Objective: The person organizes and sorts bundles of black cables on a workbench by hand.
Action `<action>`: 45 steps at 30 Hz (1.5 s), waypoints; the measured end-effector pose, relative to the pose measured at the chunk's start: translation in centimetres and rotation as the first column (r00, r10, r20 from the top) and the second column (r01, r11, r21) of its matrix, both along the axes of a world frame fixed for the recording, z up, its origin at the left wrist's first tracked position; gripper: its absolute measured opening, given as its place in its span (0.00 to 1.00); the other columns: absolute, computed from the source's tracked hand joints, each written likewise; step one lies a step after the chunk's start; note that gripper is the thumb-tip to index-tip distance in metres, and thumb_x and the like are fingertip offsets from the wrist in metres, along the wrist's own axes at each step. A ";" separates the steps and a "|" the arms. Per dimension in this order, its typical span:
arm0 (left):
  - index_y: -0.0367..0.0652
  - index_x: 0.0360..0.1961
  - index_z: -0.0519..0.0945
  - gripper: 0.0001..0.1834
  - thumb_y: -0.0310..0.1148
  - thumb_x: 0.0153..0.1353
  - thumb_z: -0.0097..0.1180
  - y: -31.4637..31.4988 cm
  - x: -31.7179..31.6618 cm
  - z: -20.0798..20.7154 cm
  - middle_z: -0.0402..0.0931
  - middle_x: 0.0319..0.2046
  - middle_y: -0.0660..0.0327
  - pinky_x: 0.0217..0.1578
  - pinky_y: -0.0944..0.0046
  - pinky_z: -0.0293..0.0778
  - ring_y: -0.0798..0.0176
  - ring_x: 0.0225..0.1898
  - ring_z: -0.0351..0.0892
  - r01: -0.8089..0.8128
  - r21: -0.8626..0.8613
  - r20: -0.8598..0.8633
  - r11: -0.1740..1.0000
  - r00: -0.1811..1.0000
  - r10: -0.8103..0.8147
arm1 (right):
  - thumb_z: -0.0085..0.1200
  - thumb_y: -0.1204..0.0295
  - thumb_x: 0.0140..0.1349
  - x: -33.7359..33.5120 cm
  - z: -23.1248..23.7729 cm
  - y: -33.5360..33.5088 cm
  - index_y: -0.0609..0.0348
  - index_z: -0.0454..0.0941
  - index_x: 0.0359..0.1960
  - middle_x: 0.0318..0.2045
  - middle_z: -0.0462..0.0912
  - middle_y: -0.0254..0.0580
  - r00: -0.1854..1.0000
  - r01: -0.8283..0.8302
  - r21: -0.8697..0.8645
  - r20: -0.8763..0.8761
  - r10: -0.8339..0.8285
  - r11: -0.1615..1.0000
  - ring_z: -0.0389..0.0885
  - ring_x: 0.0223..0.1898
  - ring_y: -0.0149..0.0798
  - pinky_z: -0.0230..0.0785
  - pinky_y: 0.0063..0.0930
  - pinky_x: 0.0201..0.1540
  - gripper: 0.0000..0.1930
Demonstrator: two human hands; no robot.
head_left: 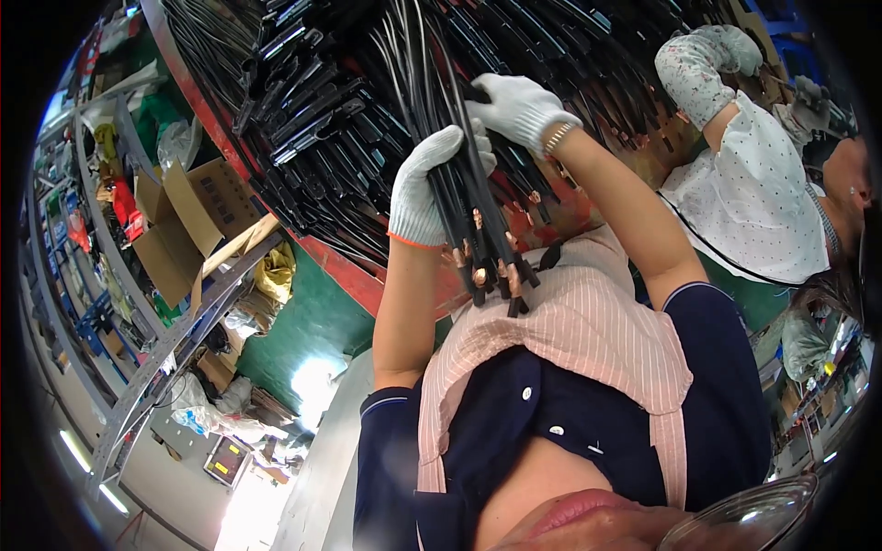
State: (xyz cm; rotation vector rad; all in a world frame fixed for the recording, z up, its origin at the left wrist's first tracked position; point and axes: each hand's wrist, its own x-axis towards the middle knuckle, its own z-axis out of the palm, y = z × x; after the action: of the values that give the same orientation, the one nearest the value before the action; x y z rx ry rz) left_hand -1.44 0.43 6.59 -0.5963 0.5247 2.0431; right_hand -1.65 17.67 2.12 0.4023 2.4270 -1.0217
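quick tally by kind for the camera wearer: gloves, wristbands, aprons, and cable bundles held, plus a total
White gloves: 2, on the left hand and right hand
Gold-coloured wristband: 1
Pink striped apron: 1
Black cable bundle held: 1 (single cables overlap too much to count)
Total: 5

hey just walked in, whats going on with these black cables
The person's white-gloved left grip is closed around a bundle of black cables, some with bare copper ends. The right grip, also gloved, is beside the bundle; whether it touches is unclear. More black cabling lies heaped within the red edge. Another person is at the right.
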 end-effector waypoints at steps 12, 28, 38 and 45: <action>0.34 0.41 0.78 0.14 0.27 0.54 0.63 0.4 1.0 -0.3 0.80 0.31 0.57 0.38 0.62 0.79 0.61 0.32 0.81 0.062 -0.165 -0.048 0.984 0.996 -0.071 | 0.48 0.65 0.65 -8.9 -1.0 2.1 0.44 0.68 0.59 0.51 0.77 0.50 0.906 0.025 0.436 -0.390 0.164 0.899 0.79 0.49 0.57 0.75 0.48 0.49 0.20; 0.37 0.42 0.79 0.17 0.23 0.48 0.64 3.2 2.6 -3.7 0.82 0.36 0.58 0.34 0.62 0.79 0.63 0.31 0.81 0.016 -0.268 -0.032 0.963 0.999 -0.026 | 0.57 0.47 0.58 -14.1 2.0 -16.3 0.52 0.78 0.44 0.39 0.82 0.38 0.393 -0.509 0.618 -0.452 0.801 0.599 0.82 0.42 0.41 0.75 0.40 0.44 0.23; 0.41 0.52 0.79 0.24 0.42 0.57 0.64 3.0 2.7 -5.3 0.80 0.49 0.56 0.50 0.54 0.73 0.60 0.48 0.78 0.156 -0.147 0.061 0.977 0.987 -0.148 | 0.70 0.57 0.41 -14.8 4.5 -19.5 0.57 0.80 0.47 0.47 0.81 0.50 0.670 -0.607 0.511 -0.083 0.738 0.609 0.83 0.48 0.46 0.76 0.38 0.48 0.30; 0.41 0.43 0.80 0.13 0.37 0.63 0.57 1.4 2.5 -4.6 0.83 0.40 0.56 0.41 0.57 0.80 0.59 0.39 0.83 0.020 -0.111 0.100 0.994 0.995 -0.009 | 0.61 0.69 0.47 -11.4 7.7 -15.4 0.57 0.69 0.58 0.51 0.79 0.50 0.808 -0.451 0.195 -0.325 0.491 0.871 0.82 0.50 0.50 0.75 0.37 0.52 0.32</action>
State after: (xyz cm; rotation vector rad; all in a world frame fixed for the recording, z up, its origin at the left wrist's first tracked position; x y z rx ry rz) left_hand 1.06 1.88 1.95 -0.7544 0.5854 1.9682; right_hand -13.07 2.22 9.78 -0.3934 2.7105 -0.7902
